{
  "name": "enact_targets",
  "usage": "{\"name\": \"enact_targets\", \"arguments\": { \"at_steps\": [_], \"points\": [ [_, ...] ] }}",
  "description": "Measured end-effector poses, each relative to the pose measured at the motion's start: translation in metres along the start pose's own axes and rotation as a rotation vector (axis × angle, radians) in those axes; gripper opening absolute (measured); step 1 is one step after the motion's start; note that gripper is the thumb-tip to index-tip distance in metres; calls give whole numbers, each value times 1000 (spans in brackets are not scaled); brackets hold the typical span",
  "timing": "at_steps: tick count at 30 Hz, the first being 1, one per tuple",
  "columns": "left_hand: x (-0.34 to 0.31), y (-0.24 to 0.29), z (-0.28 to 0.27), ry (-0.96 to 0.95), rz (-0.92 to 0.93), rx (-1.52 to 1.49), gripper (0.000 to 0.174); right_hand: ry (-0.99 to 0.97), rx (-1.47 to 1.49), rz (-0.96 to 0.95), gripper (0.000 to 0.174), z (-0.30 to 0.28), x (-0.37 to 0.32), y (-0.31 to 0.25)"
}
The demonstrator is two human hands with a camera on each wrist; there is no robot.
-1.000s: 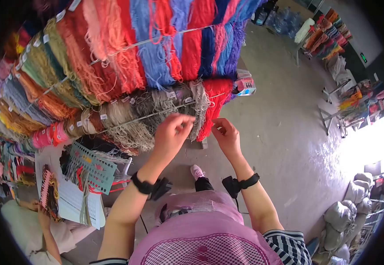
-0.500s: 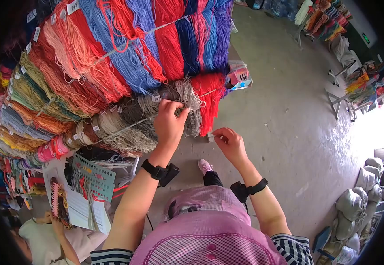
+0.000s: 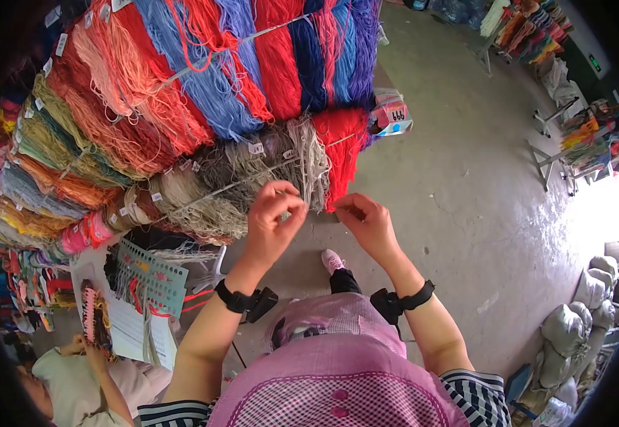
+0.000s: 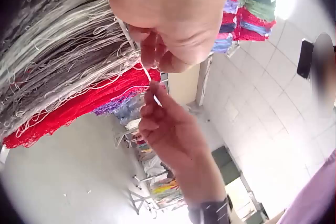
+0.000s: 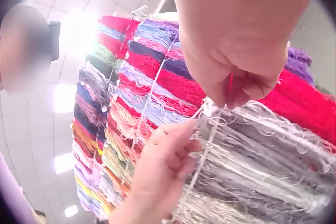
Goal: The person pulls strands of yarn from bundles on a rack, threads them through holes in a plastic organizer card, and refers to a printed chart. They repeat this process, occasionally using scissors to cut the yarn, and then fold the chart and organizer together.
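A thin white yarn strand point(image 4: 146, 73) runs between my two hands in the left wrist view. My left hand point(image 3: 272, 224) pinches one part of it with curled fingers, in front of the grey yarn skeins point(image 3: 307, 158). To its right, my right hand point(image 3: 368, 226) pinches the strand between thumb and fingertips, just below the red skein point(image 3: 338, 156). Both hands come close together in the right wrist view, beside a bunched white bit of yarn point(image 5: 209, 107) at the edge of the grey skeins.
Hanging rows of coloured skeins, blue yarn point(image 3: 213, 99) among them, fill the left. A printed box point(image 3: 393, 114) stands at the rack's end. Lower left, a seated person point(image 3: 82, 377) is near a holed card point(image 3: 151, 276) with threads. Sacks point(image 3: 562, 334) are piled at right.
My left hand has come down from the grey skeins toward my body. My right hand first moved away to the right, then came slightly up and back toward the left.
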State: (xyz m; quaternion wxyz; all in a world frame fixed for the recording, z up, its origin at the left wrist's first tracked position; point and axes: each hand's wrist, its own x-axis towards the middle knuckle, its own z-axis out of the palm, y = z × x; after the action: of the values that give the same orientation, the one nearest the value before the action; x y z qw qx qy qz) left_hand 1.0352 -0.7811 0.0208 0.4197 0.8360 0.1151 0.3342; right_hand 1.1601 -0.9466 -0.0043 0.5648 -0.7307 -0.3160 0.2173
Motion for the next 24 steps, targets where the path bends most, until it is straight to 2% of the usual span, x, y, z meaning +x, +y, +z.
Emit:
{"name": "enact_targets", "arguments": {
  "at_steps": [1,5,8,11,13,14,16,17,19,20,22,23,24],
  "points": [
    [-4,7,-2,-53,69,14,8,7,113,34,14,3,2,-5],
    [-16,22,0,-157,-30,-34,11,96,126,-98,15,17,18,-26],
    [-14,21,2,-142,2,-48,9,179,58,-119,15,21,24,-34],
    [-14,19,4,-163,18,-65,10,271,33,-93,25,26,28,-31],
    [-15,20,3,-208,12,-58,12,162,229,-7,36,34,36,-17],
    [-18,20,0,-135,-11,-45,12,170,234,-11,36,40,38,-10],
    [-15,12,-3,75,14,-8,12,-88,301,-100,40,55,37,-1],
    [-8,21,-9,134,-58,30,11,-98,281,-213,39,64,35,-5],
    [24,16,-7,165,235,338,12,-66,62,-431,41,82,37,6],
    [39,13,-3,158,232,335,12,-62,63,-423,41,84,35,8],
    [64,9,5,-7,361,582,16,-75,-73,-558,42,85,34,8],
    [71,2,5,-10,363,583,16,-73,-71,-557,42,82,31,4],
    [75,-9,2,-17,316,655,18,-3,-54,-421,40,74,26,-1]
  ]
}}
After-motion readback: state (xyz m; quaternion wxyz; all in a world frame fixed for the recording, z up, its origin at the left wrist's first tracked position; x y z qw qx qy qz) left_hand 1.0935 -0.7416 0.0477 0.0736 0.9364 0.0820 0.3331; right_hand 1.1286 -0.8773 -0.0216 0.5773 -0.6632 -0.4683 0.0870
